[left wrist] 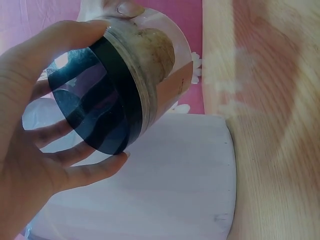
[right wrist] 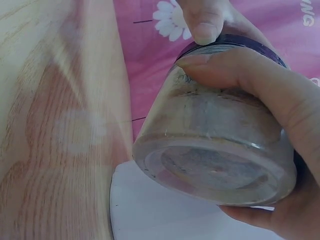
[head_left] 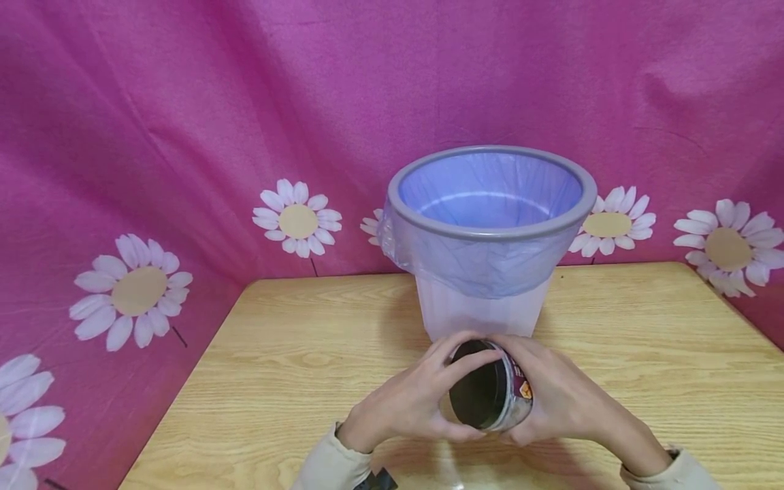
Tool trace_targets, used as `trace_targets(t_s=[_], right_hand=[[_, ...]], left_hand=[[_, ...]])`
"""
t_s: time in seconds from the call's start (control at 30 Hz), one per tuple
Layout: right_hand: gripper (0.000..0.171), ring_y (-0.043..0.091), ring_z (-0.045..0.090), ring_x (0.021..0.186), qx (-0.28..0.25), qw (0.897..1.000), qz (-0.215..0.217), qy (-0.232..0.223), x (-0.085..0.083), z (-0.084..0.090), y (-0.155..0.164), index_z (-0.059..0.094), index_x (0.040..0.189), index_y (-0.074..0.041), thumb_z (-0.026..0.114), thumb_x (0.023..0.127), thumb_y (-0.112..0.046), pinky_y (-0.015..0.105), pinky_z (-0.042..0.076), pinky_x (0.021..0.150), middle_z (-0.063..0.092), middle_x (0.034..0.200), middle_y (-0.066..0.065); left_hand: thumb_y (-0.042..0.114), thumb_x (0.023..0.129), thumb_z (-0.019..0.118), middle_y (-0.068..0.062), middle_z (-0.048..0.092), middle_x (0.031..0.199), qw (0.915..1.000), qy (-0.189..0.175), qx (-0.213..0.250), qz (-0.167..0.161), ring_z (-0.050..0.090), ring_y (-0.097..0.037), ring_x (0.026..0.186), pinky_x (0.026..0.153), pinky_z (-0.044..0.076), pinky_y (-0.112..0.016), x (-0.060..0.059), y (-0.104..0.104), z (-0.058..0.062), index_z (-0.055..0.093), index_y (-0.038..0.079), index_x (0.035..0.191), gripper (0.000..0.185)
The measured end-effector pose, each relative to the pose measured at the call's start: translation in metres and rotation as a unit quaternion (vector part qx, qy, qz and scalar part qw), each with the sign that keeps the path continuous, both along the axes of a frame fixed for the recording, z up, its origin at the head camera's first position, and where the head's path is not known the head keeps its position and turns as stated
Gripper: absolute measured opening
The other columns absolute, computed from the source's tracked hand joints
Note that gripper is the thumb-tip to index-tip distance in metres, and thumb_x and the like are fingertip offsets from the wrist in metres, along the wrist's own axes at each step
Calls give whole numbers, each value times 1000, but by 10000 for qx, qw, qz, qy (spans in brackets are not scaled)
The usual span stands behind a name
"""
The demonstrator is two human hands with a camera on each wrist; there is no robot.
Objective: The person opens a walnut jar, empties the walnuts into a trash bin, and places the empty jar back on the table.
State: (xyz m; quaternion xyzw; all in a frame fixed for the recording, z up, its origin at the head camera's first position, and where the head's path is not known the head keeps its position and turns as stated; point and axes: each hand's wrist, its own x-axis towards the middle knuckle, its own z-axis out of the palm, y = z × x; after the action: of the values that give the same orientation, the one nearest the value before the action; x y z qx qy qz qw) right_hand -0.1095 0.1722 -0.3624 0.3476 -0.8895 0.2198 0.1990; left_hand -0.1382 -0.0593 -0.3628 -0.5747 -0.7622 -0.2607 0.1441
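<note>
Near bin (head_left: 478,316) — tilted jar (right wrist: 215,117) gripped by right hand (head_left: 563,395), lid (left wrist: 100,100) by left hand (head_left: 416,391); drop risked if hold slackens.

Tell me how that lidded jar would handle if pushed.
The jar would probably roll on its side, given its round wall. Its smooth, clear body suggests stiffness, perhaps slipperiness. Upright, its broad base should resist tipping.

a home-like setting, pink flowered cloth (head_left: 343,102) hung behind, wood-grain table (head_left: 294,361), bag-lined bin (head_left: 484,313)
</note>
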Motion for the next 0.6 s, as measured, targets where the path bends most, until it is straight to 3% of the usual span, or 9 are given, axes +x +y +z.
trace_targets(t_s=[0.6], right_hand=[[108,9,58,100,-43,9999,96,55,0,0,-1,53,129,-11,92,32,-37,36,54,81,60,116,-8]], left_hand=[[40,67,86,-9,31,143,10000,30,20,93,32,-17,134,109,31,-25,0,0,-1,33,19,145,97]])
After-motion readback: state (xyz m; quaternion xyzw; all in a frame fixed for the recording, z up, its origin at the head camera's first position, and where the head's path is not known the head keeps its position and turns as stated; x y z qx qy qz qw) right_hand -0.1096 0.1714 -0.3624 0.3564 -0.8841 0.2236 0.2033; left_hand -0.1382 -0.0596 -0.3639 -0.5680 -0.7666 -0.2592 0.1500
